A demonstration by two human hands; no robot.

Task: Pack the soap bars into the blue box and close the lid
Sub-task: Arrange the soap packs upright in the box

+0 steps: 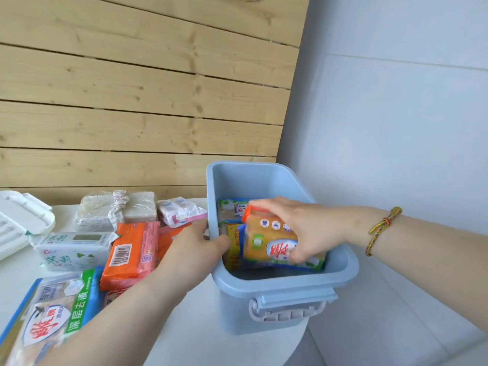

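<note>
The blue box [264, 175] stands open on the white table, with a grey handle [287, 311] on its near end. My right hand [298, 225] is inside it, gripping a yellow-wrapped soap bar [266, 245] that is tilted above other wrapped bars [231, 208] on the bottom. My left hand [196, 245] clasps the box's left wall, thumb over the rim. Left of the box lie more soap packs: an orange one [132, 252], a white-green one [74, 249], a large clear-wrapped block [116, 210], a pink-white pack [179, 211] and a blue-green pack [50, 307].
The white lid [18, 220] lies at the far left of the table. A wooden slat wall [132, 101] rises behind the table, and a pale blue wall [396, 114] stands to the right. The box sits near the table's right front edge [290, 347].
</note>
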